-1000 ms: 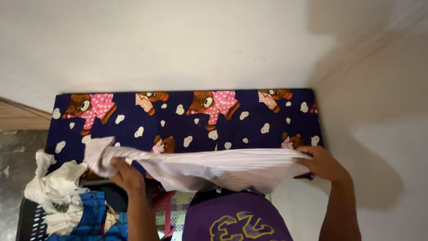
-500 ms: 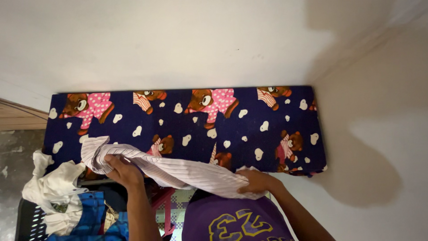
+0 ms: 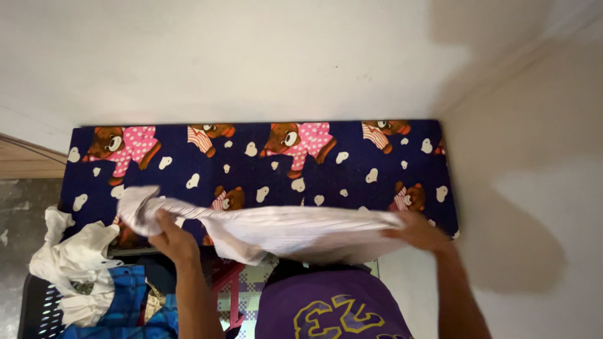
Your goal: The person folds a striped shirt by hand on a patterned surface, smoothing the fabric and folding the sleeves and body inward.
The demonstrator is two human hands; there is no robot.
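Both hands grip the white striped cloth (image 3: 295, 229), stretched over the teddy-print mattress (image 3: 352, 169). Right hand (image 3: 419, 233) has swung back out to 3 o'clock from centre; left hand (image 3: 171, 238) stays clamped at 9 o'clock. White and blue laundry pile (image 3: 94, 276) sits at 8 o'clock.

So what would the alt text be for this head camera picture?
Two bare hands, left hand and right hand, hold a white pinstriped cloth garment stretched above a navy teddy-bear-print mattress. A dark basket of white and blue clothes sits at lower left.
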